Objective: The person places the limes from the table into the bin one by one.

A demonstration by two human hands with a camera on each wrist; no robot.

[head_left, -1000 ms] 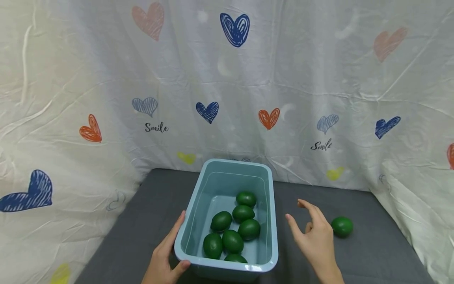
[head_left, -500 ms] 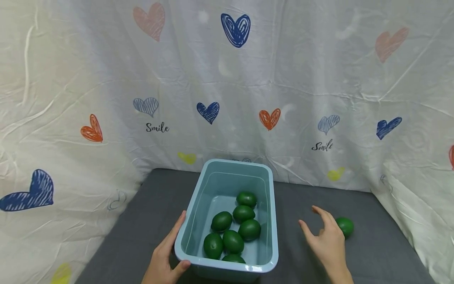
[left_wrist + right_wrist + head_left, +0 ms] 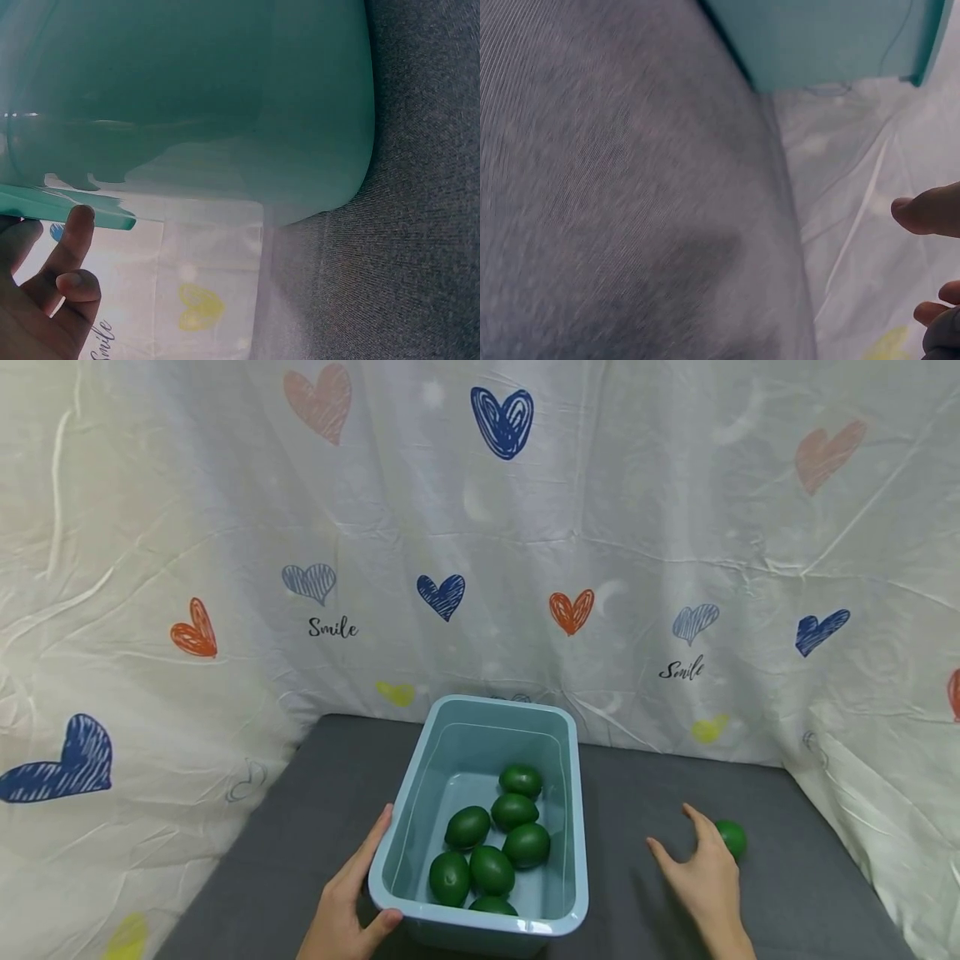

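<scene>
A light blue plastic bin (image 3: 408, 810) stands in the middle of the head view. Inside it lie several smooth, dark green, egg-shaped fruits (image 3: 491, 870) that look like avocados. My left hand (image 3: 347, 893) rests on the bin's near left corner, its thumb on the near rim and its fingers along the left side. In the left wrist view, a fingertip touches the rim (image 3: 112, 214). To the right of the bin my right hand (image 3: 707, 870) hovers with thumb and fingers spread, holding nothing. One more green fruit (image 3: 732, 838) shows partly behind it.
Dark grey cloth (image 3: 622, 793) covers the table under the bin. A white curtain (image 3: 510, 535) with printed hearts hangs along the back and both sides, close behind the bin's far edge.
My right hand has moved right and slightly toward me, partly covering the lone fruit. The nearest fruit in the bin has shifted slightly left. My left hand stays at the bin's corner.
</scene>
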